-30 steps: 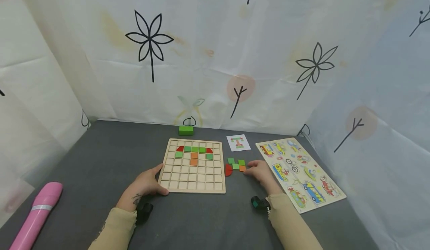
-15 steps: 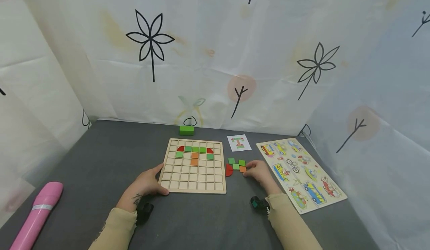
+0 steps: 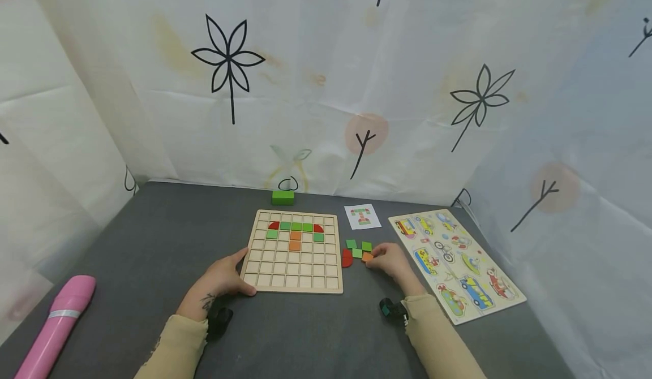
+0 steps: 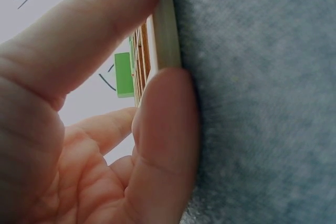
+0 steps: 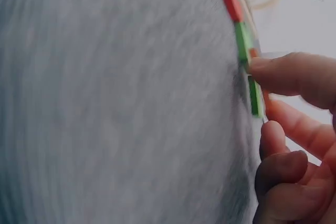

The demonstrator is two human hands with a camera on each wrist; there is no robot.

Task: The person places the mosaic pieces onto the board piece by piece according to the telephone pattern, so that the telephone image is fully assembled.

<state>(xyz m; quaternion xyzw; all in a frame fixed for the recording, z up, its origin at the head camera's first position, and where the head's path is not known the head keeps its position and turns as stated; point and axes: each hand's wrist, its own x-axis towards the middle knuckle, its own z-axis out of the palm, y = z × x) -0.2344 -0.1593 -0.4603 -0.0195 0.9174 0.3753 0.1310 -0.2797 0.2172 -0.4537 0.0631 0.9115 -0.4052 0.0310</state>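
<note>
In the head view my left hand [image 3: 220, 280] holds the near-left corner of a wooden grid board [image 3: 277, 268], thumb at the front edge and fingers along the left side. Red, green and orange tiles form a T-like top and stem in its upper cells. My right hand [image 3: 393, 261] pinches an orange square tile [image 3: 367, 257], tilted at the near right of a loose group. Green square tiles [image 3: 357, 253] and red rounded pieces [image 3: 347, 258] lie beside it. In the right wrist view the fingers largely cover the orange tile.
A pattern card [image 3: 362, 216] lies behind the loose tiles. The vehicle puzzle board [image 3: 453, 263] is right of my right hand, partly behind the forearm. A green block [image 3: 282, 198] stands at the back; a pink microphone [image 3: 63, 317] lies far left.
My right fingers have shifted slightly left and now pinch the orange tile, which has tilted from lying flat. The left hand and grid board stay put.
</note>
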